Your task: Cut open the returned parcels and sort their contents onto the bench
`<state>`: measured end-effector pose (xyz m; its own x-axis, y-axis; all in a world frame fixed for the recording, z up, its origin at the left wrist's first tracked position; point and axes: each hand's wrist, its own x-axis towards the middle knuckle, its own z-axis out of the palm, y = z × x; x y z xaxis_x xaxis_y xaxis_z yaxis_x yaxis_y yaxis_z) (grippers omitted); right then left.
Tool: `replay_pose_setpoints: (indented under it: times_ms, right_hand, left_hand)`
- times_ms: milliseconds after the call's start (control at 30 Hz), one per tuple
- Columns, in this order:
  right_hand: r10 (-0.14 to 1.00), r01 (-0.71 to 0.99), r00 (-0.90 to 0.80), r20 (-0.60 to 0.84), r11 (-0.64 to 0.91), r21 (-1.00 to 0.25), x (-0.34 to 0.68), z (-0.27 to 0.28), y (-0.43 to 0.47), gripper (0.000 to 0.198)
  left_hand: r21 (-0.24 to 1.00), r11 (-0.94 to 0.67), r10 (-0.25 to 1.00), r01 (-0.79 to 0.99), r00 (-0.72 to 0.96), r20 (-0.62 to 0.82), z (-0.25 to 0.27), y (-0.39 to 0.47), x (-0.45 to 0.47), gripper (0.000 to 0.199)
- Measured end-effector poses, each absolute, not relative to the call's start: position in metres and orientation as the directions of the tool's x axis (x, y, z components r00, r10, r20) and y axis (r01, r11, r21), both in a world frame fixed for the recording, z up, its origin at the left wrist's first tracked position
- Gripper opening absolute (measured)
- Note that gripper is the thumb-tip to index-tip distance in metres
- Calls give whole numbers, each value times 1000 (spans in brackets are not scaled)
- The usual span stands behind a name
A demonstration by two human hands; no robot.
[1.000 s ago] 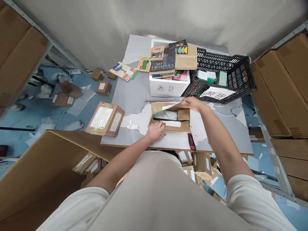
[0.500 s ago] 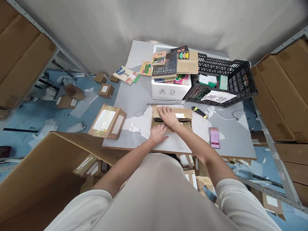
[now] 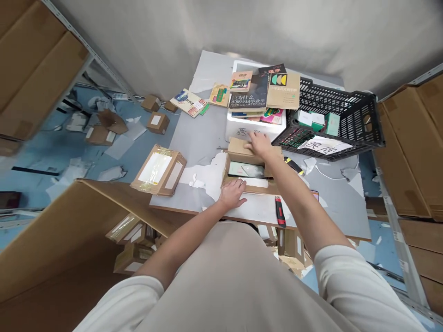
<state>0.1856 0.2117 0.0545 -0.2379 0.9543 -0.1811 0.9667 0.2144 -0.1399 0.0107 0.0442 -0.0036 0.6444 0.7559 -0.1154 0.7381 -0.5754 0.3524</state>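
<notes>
A small cardboard box [image 3: 273, 188] lies on the table before me, its long flaps folded outward. Inside it shows a pale green item [image 3: 238, 168], partly under clear plastic; its kind I cannot make out. My left hand [image 3: 232, 193] rests on the near flap at its left end, fingers laid over the cardboard and thumb apart. On the far flap [image 3: 238, 145] lies my right hand [image 3: 260, 145], fingers spread and palm down. My right forearm hides the box's right end. A red and black box cutter [image 3: 280, 212] lies just right of the box's near side.
Behind the box stand a white foam bin [image 3: 232, 129] heaped with books and a black plastic crate [image 3: 360, 133]. A yellow and black cutter [image 3: 294, 165] and a partly hidden phone [image 3: 314, 195] lie right. A taped carton [image 3: 157, 170] sits left, beside a large open carton [image 3: 114, 203].
The box's flaps have opened outward, uncovering the pale green item. My right hand has moved away from me with the far flap. The red cutter now shows beside the box.
</notes>
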Motion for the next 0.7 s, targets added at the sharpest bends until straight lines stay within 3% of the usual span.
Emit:
replay_pose_setpoints:
  times_ms: [133,233,333,433,500,600,633,700]
  right_hand:
    - [998,979,-51,46,59,-196,212,39,180,52]
    - [967,958,-208,145,232,-171,229,41,141,43]
    - [857,840,-514,45,513,-177,237,48,96,38]
    - [756,753,-649,-80,624,-208,235,51,66,34]
    - [797,806,-587,-143,558,-198,233,50,57,48]
    - [879,931,-365,-307,341,-132,233,48,56,90]
    - [888,951,-308,-342,291,-103,234,47,55,97]
    - [913,964,-263,-314,260,-52,236,47,49,92]
  left_hand:
    - [429,-499,799,753,592,-111,4,46,14,83]
    - [541,-459,811,705,581,-70,15,59,6,90]
    - [549,-585,710,597,704,-9,27,88,-16,101]
    - [441,-716,550,542,826,-123,31,124,-39,125]
    - [388,-750,494,536,844,-210,29,144,-48,140]
    - [391,-745,488,540,842,-231,25,165,-53,151]
    - [417,-729,498,543,839,-222,24,170,-52,151]
    - [485,-667,542,565,815,-205,21,177,-51,141]
